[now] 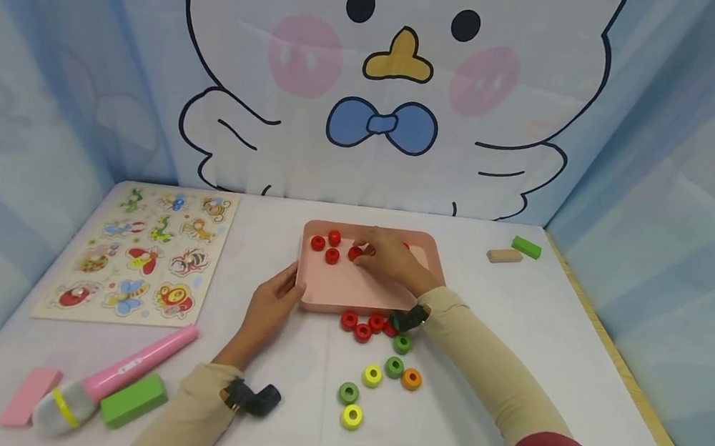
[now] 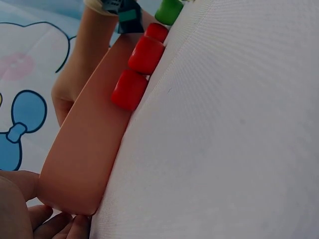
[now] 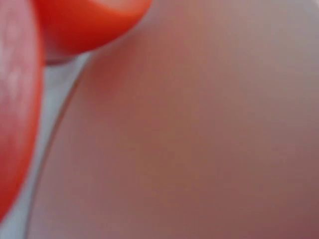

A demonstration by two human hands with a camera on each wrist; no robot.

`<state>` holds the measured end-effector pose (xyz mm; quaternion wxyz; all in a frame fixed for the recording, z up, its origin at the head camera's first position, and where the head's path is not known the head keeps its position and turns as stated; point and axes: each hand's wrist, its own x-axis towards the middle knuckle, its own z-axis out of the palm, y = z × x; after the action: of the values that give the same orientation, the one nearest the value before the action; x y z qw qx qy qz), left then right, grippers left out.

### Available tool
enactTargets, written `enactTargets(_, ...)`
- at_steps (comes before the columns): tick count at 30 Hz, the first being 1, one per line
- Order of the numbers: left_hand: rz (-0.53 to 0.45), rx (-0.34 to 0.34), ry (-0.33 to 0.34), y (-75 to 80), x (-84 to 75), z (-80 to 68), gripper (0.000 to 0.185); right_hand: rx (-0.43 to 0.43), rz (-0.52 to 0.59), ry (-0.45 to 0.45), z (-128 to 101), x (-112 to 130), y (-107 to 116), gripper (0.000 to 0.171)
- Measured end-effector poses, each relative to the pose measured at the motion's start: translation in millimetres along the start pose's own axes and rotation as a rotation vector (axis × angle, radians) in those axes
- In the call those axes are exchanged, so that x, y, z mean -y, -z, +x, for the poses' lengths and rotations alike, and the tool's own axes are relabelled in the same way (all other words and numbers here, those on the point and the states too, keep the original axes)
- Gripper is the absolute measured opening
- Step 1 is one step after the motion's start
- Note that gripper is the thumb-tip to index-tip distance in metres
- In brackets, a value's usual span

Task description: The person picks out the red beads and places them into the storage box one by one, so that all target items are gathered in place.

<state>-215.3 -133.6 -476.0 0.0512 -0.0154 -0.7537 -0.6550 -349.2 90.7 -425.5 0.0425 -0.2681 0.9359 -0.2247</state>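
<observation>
Right hand (image 1: pixel 393 259) pinches a red ring (image 1: pixel 355 253) inside the pink tray (image 1: pixel 350 294) — left hand (image 1: pixel 272 308) grips its 9 o'clock edge.

White table (image 1: pixel 577 359) against pale blue curtain walls (image 1: pixel 692 176), a cartoon bird backdrop (image 1: pixel 394 112) behind.

Pink tray (image 1: pixel 351 290): smooth, matt plastic is seen. Red rings (image 1: pixel 364 323): glossy painted wood. Table cover (image 2: pixel 229 124): finely woven white cloth. Backdrop (image 1: pixel 54 79), upper frame: printed fabric.
</observation>
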Motion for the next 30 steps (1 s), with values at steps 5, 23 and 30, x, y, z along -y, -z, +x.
enactTargets(5,-0.007,0.005,-0.019,-0.9,2.5,-1.0,0.053,-0.001,0.041,-0.038,-8.2,1.7,3.9,0.037)
enactTargets(23,0.044,0.028,0.025,-1.6,-0.7,-1.2,0.054,-0.057,0.247,0.004,-120.3,7.4,29.2,0.034)
enactTargets(30,0.055,0.031,0.023,-1.3,0.9,-0.3,0.053,-0.063,0.249,0.013,-169.9,9.3,20.3,0.027)
